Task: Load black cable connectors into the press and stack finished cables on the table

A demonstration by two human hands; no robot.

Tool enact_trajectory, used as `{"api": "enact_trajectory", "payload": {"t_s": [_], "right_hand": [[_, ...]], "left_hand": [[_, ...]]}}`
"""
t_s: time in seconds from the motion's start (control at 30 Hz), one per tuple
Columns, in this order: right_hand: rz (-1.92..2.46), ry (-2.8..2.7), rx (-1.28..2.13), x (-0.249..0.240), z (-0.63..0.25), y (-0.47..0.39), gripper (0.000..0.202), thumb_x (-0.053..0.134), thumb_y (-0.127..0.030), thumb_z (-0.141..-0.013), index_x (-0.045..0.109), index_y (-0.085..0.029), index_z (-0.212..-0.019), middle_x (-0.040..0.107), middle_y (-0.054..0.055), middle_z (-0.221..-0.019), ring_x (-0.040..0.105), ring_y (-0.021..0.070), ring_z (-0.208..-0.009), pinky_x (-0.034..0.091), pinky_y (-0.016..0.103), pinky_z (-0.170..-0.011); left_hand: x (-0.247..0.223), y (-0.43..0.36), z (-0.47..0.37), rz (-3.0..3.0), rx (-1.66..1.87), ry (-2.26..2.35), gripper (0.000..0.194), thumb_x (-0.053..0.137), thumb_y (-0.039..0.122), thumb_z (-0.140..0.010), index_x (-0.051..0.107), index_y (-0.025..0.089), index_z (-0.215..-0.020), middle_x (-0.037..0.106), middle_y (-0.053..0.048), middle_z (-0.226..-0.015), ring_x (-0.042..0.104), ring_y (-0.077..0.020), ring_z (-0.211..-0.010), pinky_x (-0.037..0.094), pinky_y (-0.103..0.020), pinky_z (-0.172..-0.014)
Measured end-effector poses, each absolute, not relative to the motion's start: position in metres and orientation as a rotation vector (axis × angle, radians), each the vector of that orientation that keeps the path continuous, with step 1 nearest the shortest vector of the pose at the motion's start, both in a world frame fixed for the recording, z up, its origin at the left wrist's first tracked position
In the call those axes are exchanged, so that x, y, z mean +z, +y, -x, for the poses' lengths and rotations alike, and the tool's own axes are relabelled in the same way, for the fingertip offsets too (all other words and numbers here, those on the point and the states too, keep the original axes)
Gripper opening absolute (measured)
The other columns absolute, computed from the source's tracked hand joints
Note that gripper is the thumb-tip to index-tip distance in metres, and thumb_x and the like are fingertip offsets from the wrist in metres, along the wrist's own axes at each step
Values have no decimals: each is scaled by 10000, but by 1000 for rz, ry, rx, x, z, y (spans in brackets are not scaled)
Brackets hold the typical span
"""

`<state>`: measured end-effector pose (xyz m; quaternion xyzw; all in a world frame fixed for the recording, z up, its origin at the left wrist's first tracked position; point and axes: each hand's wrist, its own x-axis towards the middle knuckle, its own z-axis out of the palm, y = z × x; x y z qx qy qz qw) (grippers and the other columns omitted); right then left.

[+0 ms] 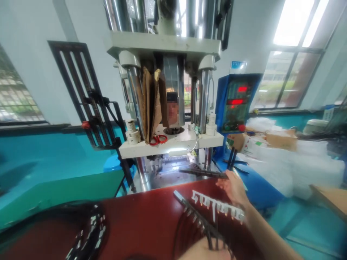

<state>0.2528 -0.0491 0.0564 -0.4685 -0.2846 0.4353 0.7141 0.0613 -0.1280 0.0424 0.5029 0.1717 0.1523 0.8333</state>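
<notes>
Two hands work at a red table point(151, 216) before a vertical moulding press point(168, 108). The right hand point(233, 187) reaches forward and closes around the end of a long dark bar point(203, 173) that points into the lit gap under the press plate. The left hand point(206, 251), low at the picture's edge, grips a metal fixture bar point(193, 213) carrying a row of black cables point(184, 231). Just beside it lies a white moulded strip point(217, 208), a comb of small plug shapes on a runner, which suggests one shot is already out of the mould. The cables in the left hand appear unmoulded and waiting. A second cable bundle point(89, 231) rests at the left; red scissors point(158, 139) sit on the press plate.
</notes>
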Motion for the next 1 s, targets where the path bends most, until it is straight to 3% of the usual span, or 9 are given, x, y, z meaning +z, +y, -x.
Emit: {"api": "enact_trajectory", "payload": {"t_s": [0.17,0.4,0.6,0.67,0.8,0.9,1.0], "right_hand": [[1151,-605,859,35,-291,-88,261,668,-378,-642,541,-181,-756,603,-9,-525,590,155,-460,429,208,-394],[1367,-887,1014,2,-328,-137,293,620,-394,-708,542,-188,-901,638,32,-695,609,202,-626,482,314,-570],[1725,-1776,269,9,-344,-151,46,556,-192,-668,598,-211,-672,618,55,-900,541,260,-898,418,411,-800],[1705,-1784,136,22,-334,-154,84,538,-219,-720,601,-215,-774,607,64,-962,533,254,-944,426,403,-815],[1446,-1822,244,66,-292,-163,286,466,-260,-826,500,-214,-1106,593,61,-979,549,193,-915,447,326,-815],[1335,-2034,186,92,-269,-166,149,447,-246,-835,586,-206,-866,587,52,-790,537,192,-769,436,331,-736],[1396,-1857,103,99,-279,-167,215,402,-285,-852,563,-225,-723,574,40,-694,528,181,-667,429,309,-655]], "left_hand": [[43,-138,-67,-1030,331,457,517,638,583,-595,587,85,-725,380,38,-439,301,-41,-374,114,-214,-406],[51,-140,-73,-872,276,460,365,633,455,-651,540,112,-737,354,63,-433,241,-22,-325,54,-218,-382],[59,-142,-77,-884,250,531,301,604,413,-685,532,124,-724,355,68,-429,219,-20,-307,68,-211,-362],[57,-144,-80,-912,232,565,316,600,426,-681,540,118,-721,367,64,-430,226,-21,-300,80,-210,-351],[49,-148,-84,-984,159,606,348,597,453,-673,552,109,-712,365,64,-428,221,-18,-299,91,-207,-353],[46,-151,-84,-1126,125,591,379,581,481,-685,570,103,-711,372,53,-428,244,-27,-330,119,-205,-373],[55,-155,-78,-1256,117,611,390,561,486,-712,599,98,-738,411,28,-486,322,-46,-417,199,-202,-422]]}}
